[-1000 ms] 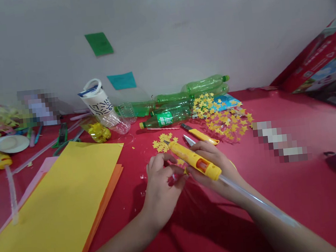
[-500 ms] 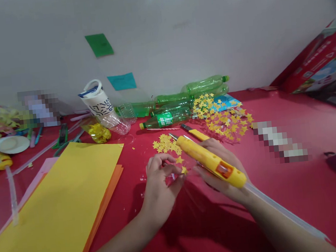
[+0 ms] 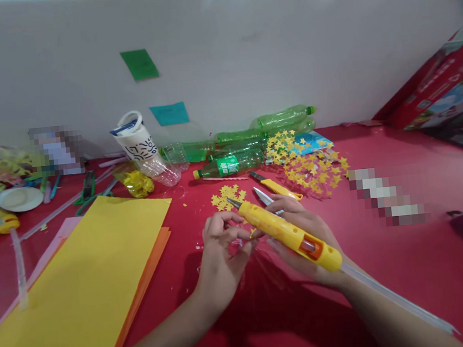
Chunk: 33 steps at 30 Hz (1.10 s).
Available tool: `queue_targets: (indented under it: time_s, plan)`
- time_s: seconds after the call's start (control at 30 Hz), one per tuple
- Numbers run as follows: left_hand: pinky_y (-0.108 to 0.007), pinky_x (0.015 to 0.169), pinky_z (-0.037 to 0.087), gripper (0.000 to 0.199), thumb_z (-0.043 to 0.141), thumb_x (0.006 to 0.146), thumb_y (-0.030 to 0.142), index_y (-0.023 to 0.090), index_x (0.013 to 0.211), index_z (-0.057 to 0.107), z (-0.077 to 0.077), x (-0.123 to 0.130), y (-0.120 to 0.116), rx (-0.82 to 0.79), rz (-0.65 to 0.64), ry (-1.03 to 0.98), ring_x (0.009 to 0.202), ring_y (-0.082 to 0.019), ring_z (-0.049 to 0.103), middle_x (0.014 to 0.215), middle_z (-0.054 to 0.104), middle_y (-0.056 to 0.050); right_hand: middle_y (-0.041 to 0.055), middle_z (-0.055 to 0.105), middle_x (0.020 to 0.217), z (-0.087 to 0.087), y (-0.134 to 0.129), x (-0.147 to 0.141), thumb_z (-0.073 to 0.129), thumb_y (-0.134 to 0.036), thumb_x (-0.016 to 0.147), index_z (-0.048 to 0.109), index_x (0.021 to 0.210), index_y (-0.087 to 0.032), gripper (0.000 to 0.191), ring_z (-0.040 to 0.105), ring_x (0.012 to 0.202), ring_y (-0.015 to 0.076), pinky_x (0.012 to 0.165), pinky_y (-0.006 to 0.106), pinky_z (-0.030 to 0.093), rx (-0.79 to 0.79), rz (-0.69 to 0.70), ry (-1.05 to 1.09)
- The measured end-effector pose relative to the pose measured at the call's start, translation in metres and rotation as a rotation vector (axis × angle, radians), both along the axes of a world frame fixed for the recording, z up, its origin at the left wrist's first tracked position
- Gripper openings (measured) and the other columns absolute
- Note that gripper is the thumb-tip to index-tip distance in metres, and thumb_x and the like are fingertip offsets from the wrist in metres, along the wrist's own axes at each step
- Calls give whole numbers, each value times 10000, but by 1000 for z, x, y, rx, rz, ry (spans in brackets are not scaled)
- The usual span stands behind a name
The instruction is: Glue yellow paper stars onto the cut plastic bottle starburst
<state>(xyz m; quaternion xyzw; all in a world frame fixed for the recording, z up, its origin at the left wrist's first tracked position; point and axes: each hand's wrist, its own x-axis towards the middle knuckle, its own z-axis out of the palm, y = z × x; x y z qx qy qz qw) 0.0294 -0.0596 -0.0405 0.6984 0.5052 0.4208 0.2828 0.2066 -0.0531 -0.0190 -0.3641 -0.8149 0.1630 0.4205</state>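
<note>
Roughly partway: many yellow stars are spread in a cluster (image 3: 316,168) beyond the fingers of the right hand (image 3: 313,223), while a pile of loose stars (image 3: 226,197) is left unattached just past the fingers of the left hand (image 3: 219,259), on the red bench (image 3: 406,249). One small star (image 3: 253,232) looks pinched at the left fingertips, and the yellow glue gun (image 3: 277,226) is grasped by the right fingers, its nozzle near the pile; whether glue has been applied to that star cannot be told.
</note>
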Motion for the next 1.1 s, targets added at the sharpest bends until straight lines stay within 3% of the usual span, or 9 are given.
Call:
queue_targets:
  time_s: [0.43, 0.67, 0.9, 1.1]
  plan:
    - [-407, 835, 486, 103, 626, 776, 200, 256, 696, 662, -2, 0, 2, 2, 0, -14, 970, -222, 536, 998, 572, -39, 34, 641, 799, -1, -1, -1, 621, -133, 718, 637, 816, -233, 141, 618, 912, 217, 998, 448, 426, 26, -4, 30]
    - [-410, 850, 481, 93, 669, 735, 159, 241, 692, 659, -2, -3, 3, 70, 29, 158, 935, -205, 519, 1090, 558, -34, 67, 668, 836, 13, -4, 4, 553, -181, 804, 640, 791, -234, 103, 637, 910, 245, 812, 413, 526, -78, -205, 114]
    - [-435, 880, 439, 13, 665, 752, 215, 216, 756, 653, 5, -13, 4, 251, -23, 348, 1042, -248, 484, 1179, 531, -67, 41, 674, 819, 17, -5, 9, 574, -191, 804, 649, 802, -256, 99, 652, 836, 234, 768, 395, 540, -82, -208, 164]
    - [-476, 892, 393, 74, 627, 794, 283, 222, 827, 649, 22, -22, -3, 401, -93, 586, 1092, -290, 472, 1250, 527, -89, 24, 690, 808, 24, -7, 11, 551, -164, 816, 647, 774, -256, 139, 654, 847, 227, 776, 390, 532, -60, -223, 139]
